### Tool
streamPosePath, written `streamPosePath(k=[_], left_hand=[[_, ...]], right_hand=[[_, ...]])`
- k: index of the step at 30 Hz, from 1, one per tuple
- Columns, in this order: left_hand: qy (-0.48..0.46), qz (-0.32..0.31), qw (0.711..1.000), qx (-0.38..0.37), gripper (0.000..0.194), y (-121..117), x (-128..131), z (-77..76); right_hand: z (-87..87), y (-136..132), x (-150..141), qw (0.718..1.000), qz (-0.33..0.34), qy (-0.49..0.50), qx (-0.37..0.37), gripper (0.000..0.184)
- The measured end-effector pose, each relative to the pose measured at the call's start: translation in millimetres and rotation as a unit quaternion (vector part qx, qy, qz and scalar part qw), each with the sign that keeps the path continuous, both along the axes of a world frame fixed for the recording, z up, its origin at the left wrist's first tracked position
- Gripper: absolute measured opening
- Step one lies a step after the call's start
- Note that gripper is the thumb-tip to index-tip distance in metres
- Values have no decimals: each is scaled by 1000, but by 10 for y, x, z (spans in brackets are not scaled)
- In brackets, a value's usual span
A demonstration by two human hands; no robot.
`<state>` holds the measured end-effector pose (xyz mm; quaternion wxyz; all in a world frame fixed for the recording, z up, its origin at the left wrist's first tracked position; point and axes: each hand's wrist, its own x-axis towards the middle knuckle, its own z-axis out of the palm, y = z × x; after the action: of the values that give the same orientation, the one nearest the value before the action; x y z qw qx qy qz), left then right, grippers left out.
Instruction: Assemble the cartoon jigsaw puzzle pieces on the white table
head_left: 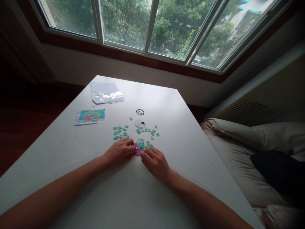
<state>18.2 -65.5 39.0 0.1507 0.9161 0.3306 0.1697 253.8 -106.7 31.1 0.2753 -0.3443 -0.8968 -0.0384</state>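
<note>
A partly joined jigsaw puzzle (141,143), pink, teal and yellow with cartoon figures, lies flat on the white table (114,197). My left hand (120,150) is at its left side, fingers curled and closed at the pink part. From the right, my right hand (156,161) touches its lower right edge with bent, closed fingers. What exactly sits under the fingertips is partly hidden. Loose teal puzzle pieces (116,133) are scattered beyond my left hand. More loose pieces (149,130) lie past the joined part, on the right.
A cartoon picture sheet (91,116) lies at the left. Behind it is a clear plastic bag with papers (107,93). Two round discs or openings, one a silvery ring (140,124), are in the table's middle. A beige couch (228,152) stands along the right side.
</note>
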Motion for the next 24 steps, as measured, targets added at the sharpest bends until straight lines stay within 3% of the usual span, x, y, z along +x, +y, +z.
streamPosePath(k=[14,24], left_hand=[[-5,-1,1000,9,13,4,-7,-4],[-24,0,1000,2,16,24,-25,-29]], right_hand=[[-42,17,7,989,77,68,-102,11],[-40,-2,-33,994,98,-6,-49,15]])
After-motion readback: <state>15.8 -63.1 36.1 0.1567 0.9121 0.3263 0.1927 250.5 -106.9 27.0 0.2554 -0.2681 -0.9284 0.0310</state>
